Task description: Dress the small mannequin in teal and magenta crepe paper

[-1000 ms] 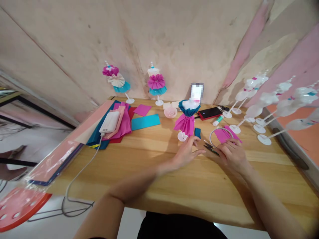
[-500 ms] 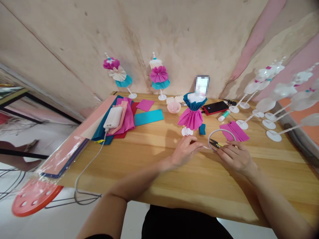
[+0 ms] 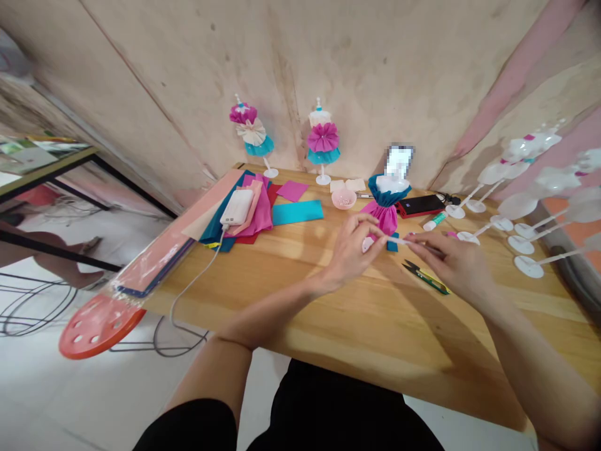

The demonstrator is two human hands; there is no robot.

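A short white strip (image 3: pixel 398 240) is stretched between my two hands above the table. My left hand (image 3: pixel 354 249) pinches its left end, and my right hand (image 3: pixel 446 260) pinches the other end. Just behind them stands a small dress form in a teal top (image 3: pixel 385 194) and magenta skirt (image 3: pixel 385 218); my left hand partly hides its base. A teal fabric piece (image 3: pixel 392 243) lies behind the strip. Yellow-handled thread snips (image 3: pixel 427 278) rest on the wood below my right hand.
Two dressed forms (image 3: pixel 323 141) (image 3: pixel 253 133) stand by the wall. Fabric pieces (image 3: pixel 297 213) and a white power bank (image 3: pixel 237 208) lie left. A pink bead bowl (image 3: pixel 344 199), phone (image 3: pixel 399 161), black-red device (image 3: pixel 420 205), glue stick (image 3: pixel 434 221) and several white forms (image 3: pixel 529 265) are farther back and right.
The snips have left my right hand and lie on the table. The pale ring around them is no longer seen. Both hands have risen closer to the dress form, and the view has shifted left.
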